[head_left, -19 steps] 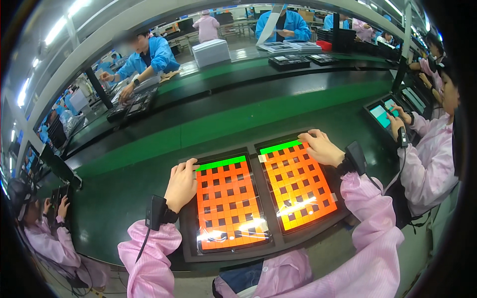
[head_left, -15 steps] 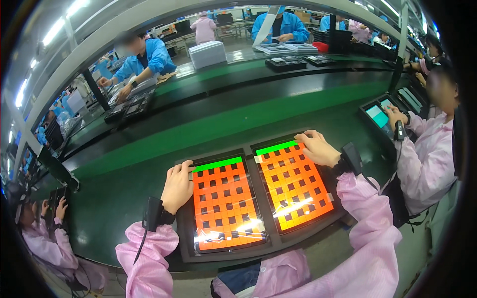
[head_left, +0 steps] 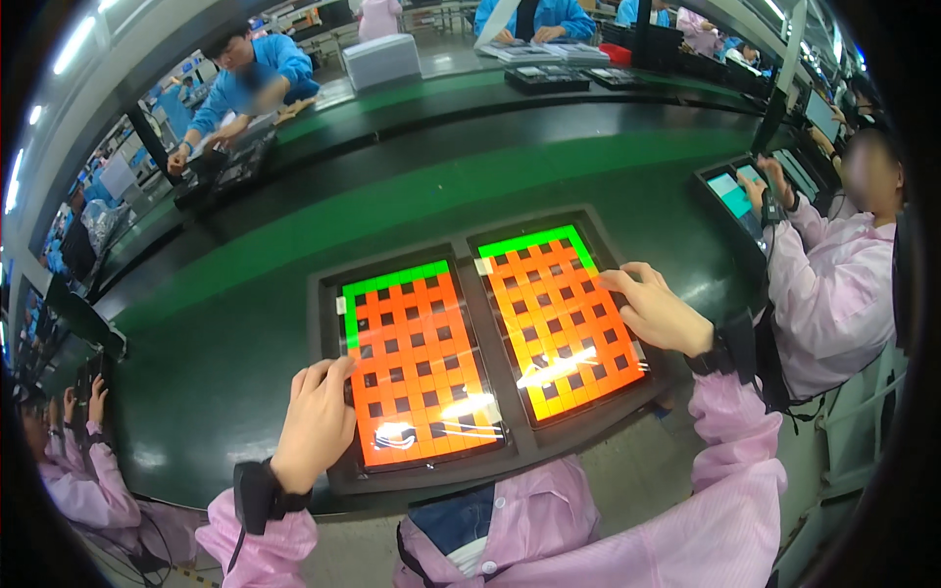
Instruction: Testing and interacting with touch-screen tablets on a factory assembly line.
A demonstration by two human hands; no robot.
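Observation:
Two tablets lie side by side in a dark foam tray (head_left: 487,328), lit with orange grids broken by black squares. On the left tablet (head_left: 420,338), green runs along the top and partway down the left side. The right tablet (head_left: 559,323) shows green along its top and a short way down its right side. My left hand (head_left: 316,416) touches the left tablet's screen at its left edge, fingers loosely bent, grasping nothing. At the right tablet's right edge, my right hand (head_left: 662,312) has its index fingertip on the screen, fingers apart.
The tray sits near the front of a green work surface (head_left: 225,363). A co-worker in pink (head_left: 823,265) handles devices at the right; another (head_left: 83,470) is at the left. Across the line are people in blue, dark trays (head_left: 547,78) and a white stack (head_left: 382,62).
Both hands have slid from the tablets' top edges down along their outer sides. Green now extends down the left tablet's left side and the right tablet's right side. The view has shifted.

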